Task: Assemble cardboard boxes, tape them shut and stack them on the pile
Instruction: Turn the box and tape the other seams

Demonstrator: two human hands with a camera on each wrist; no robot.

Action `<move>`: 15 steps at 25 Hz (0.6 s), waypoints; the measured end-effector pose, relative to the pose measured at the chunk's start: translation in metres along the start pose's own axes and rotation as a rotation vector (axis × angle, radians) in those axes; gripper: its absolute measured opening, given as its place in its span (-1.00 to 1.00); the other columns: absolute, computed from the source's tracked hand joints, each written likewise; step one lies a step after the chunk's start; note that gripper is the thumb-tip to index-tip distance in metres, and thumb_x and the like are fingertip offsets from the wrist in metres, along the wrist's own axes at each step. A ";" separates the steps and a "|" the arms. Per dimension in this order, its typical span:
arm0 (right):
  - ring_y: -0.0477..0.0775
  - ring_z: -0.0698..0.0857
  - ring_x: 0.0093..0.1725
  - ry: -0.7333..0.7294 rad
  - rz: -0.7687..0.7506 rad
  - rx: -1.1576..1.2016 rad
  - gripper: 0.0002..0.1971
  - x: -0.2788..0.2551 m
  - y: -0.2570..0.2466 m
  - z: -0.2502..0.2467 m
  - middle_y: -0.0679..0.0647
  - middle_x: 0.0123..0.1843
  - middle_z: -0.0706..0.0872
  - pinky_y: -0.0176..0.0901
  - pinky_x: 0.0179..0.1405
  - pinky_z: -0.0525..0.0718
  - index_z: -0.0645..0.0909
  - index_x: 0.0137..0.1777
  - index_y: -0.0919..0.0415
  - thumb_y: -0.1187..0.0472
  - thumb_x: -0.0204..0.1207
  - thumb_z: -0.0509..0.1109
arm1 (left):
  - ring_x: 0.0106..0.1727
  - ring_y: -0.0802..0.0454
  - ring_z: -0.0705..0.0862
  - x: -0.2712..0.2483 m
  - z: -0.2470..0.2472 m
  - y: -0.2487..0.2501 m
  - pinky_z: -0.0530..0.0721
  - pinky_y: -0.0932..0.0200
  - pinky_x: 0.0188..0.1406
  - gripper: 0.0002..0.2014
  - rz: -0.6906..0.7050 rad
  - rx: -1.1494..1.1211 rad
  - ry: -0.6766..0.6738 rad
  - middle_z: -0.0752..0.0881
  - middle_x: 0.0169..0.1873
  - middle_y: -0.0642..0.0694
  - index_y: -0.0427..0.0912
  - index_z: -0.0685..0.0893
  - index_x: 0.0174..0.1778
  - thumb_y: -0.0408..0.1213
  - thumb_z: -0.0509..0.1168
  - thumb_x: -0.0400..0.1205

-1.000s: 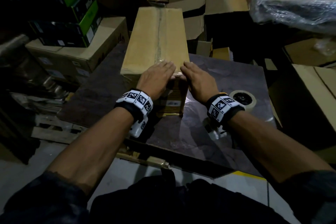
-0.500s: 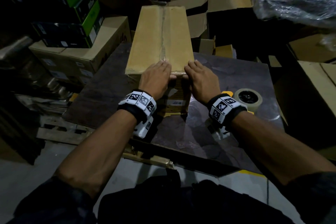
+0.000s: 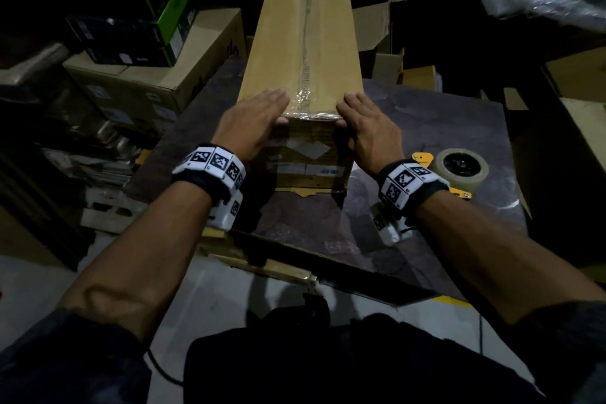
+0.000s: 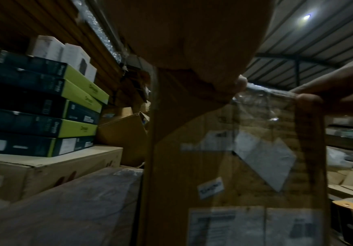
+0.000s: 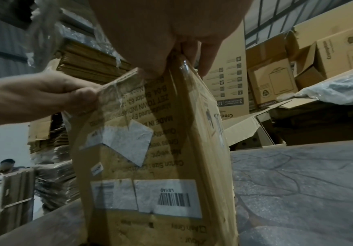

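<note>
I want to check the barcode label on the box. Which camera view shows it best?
The right wrist view: the barcode label is close and its bars are distinct, on the cardboard box. In the left wrist view the labels are blurred; the head view shows them too small.

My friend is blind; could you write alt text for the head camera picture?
Two bare hands, left hand and right hand, press clear tape over the near top edge of a long cardboard box on a dark table; a tape roll lies beside.
</note>
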State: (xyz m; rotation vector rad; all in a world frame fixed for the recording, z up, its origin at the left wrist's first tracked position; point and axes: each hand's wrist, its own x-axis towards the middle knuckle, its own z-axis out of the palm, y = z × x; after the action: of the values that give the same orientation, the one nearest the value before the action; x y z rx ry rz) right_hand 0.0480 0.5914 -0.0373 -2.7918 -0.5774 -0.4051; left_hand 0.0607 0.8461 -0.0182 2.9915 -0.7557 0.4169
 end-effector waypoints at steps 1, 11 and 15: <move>0.30 0.42 0.60 0.005 0.004 0.012 -0.61 -0.001 -0.001 -0.002 0.26 0.55 0.52 0.17 0.53 0.48 0.53 0.49 0.28 0.18 0.72 0.24 | 0.55 -0.16 0.42 -0.001 0.001 -0.006 0.37 -0.09 0.50 -0.53 0.000 -0.008 0.010 0.44 0.54 -0.22 -0.23 0.41 0.55 -0.24 0.25 0.71; 0.36 0.50 0.49 0.067 -0.025 0.065 -0.68 -0.006 -0.011 -0.014 0.33 0.46 0.58 0.17 0.39 0.55 0.59 0.40 0.38 0.34 0.68 0.29 | 0.51 -0.05 0.47 -0.038 0.021 -0.044 0.61 -0.20 0.31 -0.22 -0.199 -0.434 0.035 0.07 0.70 -0.11 -0.14 0.11 0.69 -0.72 0.12 0.57; 0.39 0.54 0.41 0.109 -0.010 0.078 -0.65 -0.006 -0.014 -0.010 0.36 0.38 0.61 0.22 0.34 0.59 0.61 0.33 0.43 0.21 0.72 0.20 | 0.61 0.00 0.24 -0.038 0.014 -0.026 0.25 0.21 0.55 -0.38 -0.271 -0.581 0.117 0.12 0.67 -0.26 -0.29 0.18 0.66 -0.62 0.14 0.66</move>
State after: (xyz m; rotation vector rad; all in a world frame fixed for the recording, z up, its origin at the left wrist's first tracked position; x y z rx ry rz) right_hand 0.0344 0.5985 -0.0270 -2.6739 -0.5695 -0.5218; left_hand 0.0443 0.8856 -0.0408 2.4471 -0.3662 0.2922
